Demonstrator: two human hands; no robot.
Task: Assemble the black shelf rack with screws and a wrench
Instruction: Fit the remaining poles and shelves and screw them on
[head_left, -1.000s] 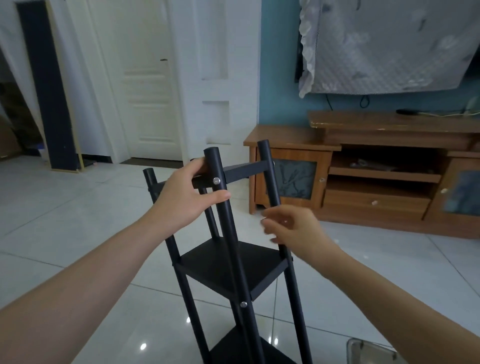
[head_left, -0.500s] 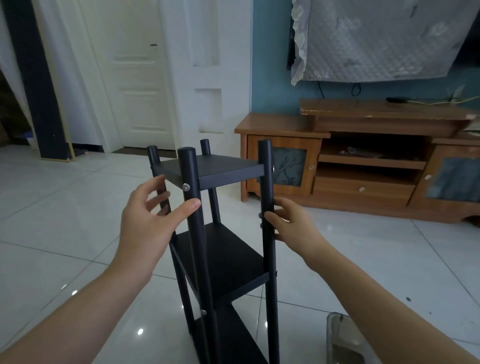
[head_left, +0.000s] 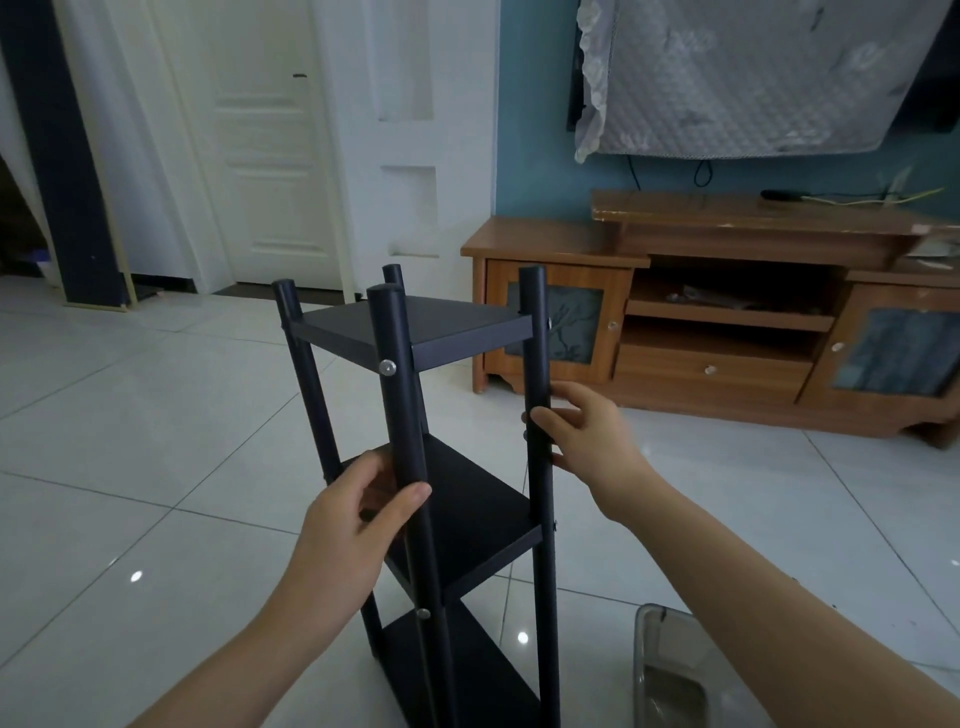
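Nearest the camera, lower right: a shallow metal tray (head_left: 670, 675) lies on the white tiled floor (head_left: 156, 467), just beside the rack's foot; its contents are too blurred to identify. The black shelf rack (head_left: 415, 332) stands upright on the floor, centre frame, between the two forearms. It has four round posts and three shelves: the bottom shelf (head_left: 457, 670), the middle shelf (head_left: 467, 509) and a top shelf near the post tips. The left hand (head_left: 353, 525) grips the near post (head_left: 397, 405) below the top shelf, with the thumb laid across the front and the fingers curled round behind. The right hand (head_left: 587, 436) holds the right post (head_left: 537, 353) at about the same height, its fingertips wrapped onto the front face of the post. A silver screw head (head_left: 387, 367) sits in the near post at top-shelf level, and a second screw head (head_left: 423, 613) sits lower on the same post, below the middle shelf. Behind the rack and well apart from it, a wooden TV cabinet (head_left: 727, 332) stands against a teal wall (head_left: 535, 130), with a cloth-covered screen (head_left: 753, 78) mounted above it. Far left: a closed white door (head_left: 270, 145) and a dark upright panel (head_left: 57, 156) leaning by the wall.
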